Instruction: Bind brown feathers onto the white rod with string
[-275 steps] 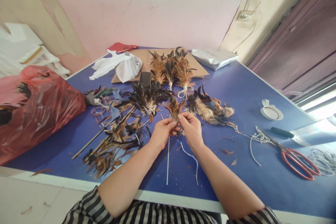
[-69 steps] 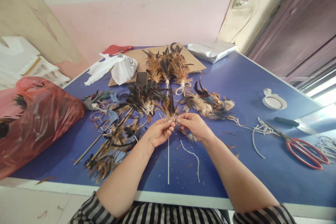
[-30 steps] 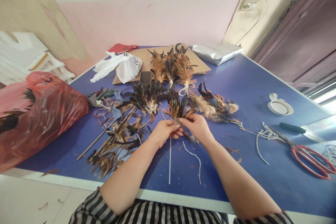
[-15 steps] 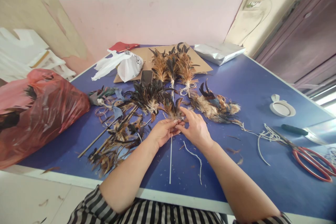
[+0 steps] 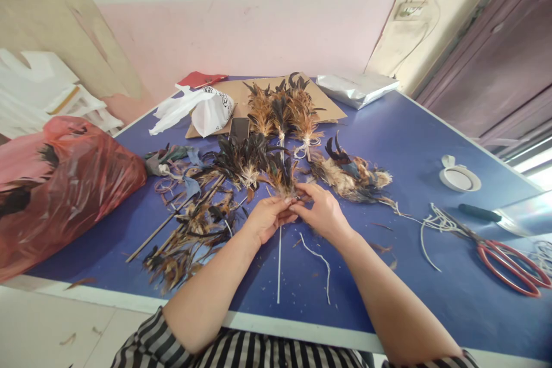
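In the middle of the blue table, my left hand [image 5: 270, 217] pinches the base of a small bunch of dark and brown feathers [image 5: 282, 177]. My right hand [image 5: 324, 211] meets it from the right, thumb and fingers closed at the same base. The fingertips cover whatever binds the quills. A thin white stick [image 5: 279, 267] runs down from beneath the hands towards the near edge; whether it is gripped I cannot tell. A loose white string [image 5: 318, 256] lies to its right. Just beyond the left hand rests a larger bunch of black feathers [image 5: 244, 155].
Tied brown feather bunches [image 5: 287, 106] lie on cardboard [image 5: 330, 104] at the back. Loose feathers [image 5: 183, 253] and sticks spread at left beside a red plastic bag [image 5: 73, 190]. Red-handled scissors [image 5: 513, 264], a knife [image 5: 479, 213] and a white tape roll [image 5: 460, 178] lie at right.
My right fingers have curled in slightly closer to the feather base. The whole view has shifted a little; the feather bunch stays between both hands.
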Action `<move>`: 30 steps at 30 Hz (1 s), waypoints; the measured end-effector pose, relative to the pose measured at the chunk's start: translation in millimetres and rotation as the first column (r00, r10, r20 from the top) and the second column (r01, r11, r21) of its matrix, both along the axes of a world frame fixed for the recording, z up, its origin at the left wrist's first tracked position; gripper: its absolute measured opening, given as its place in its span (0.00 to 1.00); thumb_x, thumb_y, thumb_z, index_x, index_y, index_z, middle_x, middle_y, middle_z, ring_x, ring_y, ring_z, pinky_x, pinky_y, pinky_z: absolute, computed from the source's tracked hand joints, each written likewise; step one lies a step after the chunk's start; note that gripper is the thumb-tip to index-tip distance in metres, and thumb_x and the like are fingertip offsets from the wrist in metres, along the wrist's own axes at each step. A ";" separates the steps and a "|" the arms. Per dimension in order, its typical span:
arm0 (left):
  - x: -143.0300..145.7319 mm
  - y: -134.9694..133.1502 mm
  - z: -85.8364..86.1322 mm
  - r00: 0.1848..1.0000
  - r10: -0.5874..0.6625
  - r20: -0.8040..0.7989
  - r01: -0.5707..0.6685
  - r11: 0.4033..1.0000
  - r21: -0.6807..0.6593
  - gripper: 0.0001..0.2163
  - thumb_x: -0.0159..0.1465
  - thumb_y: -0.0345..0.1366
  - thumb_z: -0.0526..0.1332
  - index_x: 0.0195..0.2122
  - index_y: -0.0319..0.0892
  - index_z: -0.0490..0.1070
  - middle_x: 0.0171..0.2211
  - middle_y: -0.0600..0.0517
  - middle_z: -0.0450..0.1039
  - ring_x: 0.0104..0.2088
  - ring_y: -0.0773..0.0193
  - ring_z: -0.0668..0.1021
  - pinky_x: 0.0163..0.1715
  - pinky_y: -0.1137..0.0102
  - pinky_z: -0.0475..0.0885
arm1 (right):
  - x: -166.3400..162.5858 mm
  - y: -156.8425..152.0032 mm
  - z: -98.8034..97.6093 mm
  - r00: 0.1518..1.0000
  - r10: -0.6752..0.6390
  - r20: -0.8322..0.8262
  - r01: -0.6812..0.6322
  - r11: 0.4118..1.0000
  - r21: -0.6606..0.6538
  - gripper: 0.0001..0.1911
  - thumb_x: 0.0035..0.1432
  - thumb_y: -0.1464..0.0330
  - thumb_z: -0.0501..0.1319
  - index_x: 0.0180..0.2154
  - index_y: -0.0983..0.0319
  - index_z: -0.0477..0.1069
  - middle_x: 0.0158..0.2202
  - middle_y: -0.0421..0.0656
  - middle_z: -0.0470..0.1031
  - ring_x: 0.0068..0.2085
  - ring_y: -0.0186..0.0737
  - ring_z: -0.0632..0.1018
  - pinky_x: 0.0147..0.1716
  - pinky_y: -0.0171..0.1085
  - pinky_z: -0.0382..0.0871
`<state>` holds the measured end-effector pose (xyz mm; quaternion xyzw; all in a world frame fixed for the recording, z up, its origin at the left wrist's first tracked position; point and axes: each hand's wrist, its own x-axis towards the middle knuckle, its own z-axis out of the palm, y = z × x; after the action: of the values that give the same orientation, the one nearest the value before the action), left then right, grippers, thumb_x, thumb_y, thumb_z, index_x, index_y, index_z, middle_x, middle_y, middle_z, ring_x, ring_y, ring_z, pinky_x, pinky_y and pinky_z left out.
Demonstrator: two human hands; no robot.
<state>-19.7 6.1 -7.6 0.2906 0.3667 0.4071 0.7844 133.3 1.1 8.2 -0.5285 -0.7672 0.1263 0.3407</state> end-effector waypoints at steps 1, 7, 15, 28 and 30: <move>0.0 0.0 -0.8 1.000 -0.006 0.007 0.006 1.000 0.003 0.11 0.50 0.35 0.65 0.33 0.34 0.74 0.34 0.43 0.75 0.32 0.65 0.77 0.36 0.71 0.71 | -0.9 -0.9 1.8 0.998 -0.015 0.060 0.012 0.999 0.046 0.20 0.47 0.67 0.60 0.45 0.62 0.66 0.36 0.45 0.72 0.36 0.40 0.73 0.38 0.39 0.64; 0.4 -0.2 -2.1 0.999 0.028 -0.032 -0.027 0.999 0.047 0.11 0.50 0.35 0.65 0.32 0.34 0.73 0.32 0.43 0.76 0.30 0.65 0.77 0.35 0.71 0.71 | -2.7 -1.9 5.8 1.000 0.005 0.001 -0.005 0.999 -0.035 0.16 0.47 0.67 0.60 0.40 0.63 0.69 0.34 0.45 0.73 0.37 0.41 0.73 0.39 0.40 0.63; 4.5 -7.4 1.3 0.970 -0.122 -0.211 0.165 0.966 0.198 0.14 0.50 0.41 0.64 0.30 0.33 0.73 0.29 0.42 0.75 0.26 0.63 0.77 0.28 0.72 0.69 | 6.0 0.0 9.9 0.914 -0.004 -0.406 -0.195 0.873 -0.447 0.13 0.49 0.61 0.58 0.27 0.66 0.71 0.22 0.40 0.71 0.23 0.32 0.70 0.23 0.32 0.63; 11.6 -8.8 -5.3 0.941 0.061 -0.333 0.074 0.922 0.379 0.13 0.52 0.43 0.61 0.26 0.35 0.73 0.22 0.49 0.71 0.22 0.68 0.72 0.23 0.73 0.68 | -3.9 -2.3 5.3 0.930 -0.142 -0.338 0.006 0.928 -0.373 0.12 0.47 0.62 0.57 0.20 0.64 0.67 0.17 0.40 0.71 0.19 0.32 0.69 0.19 0.30 0.61; 10.4 -8.5 -4.2 0.932 0.063 -0.358 0.093 0.910 0.403 0.13 0.52 0.42 0.60 0.25 0.35 0.72 0.22 0.50 0.70 0.22 0.68 0.71 0.21 0.74 0.68 | -4.5 -2.2 5.8 0.923 -0.139 -0.359 -0.010 0.924 -0.383 0.11 0.47 0.63 0.57 0.21 0.64 0.68 0.18 0.40 0.71 0.20 0.33 0.70 0.19 0.31 0.61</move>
<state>-9.3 -2.4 -11.8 0.5229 0.4083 0.4085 0.6269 128.8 -1.1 14.0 -0.5751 -0.6299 0.3597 0.3784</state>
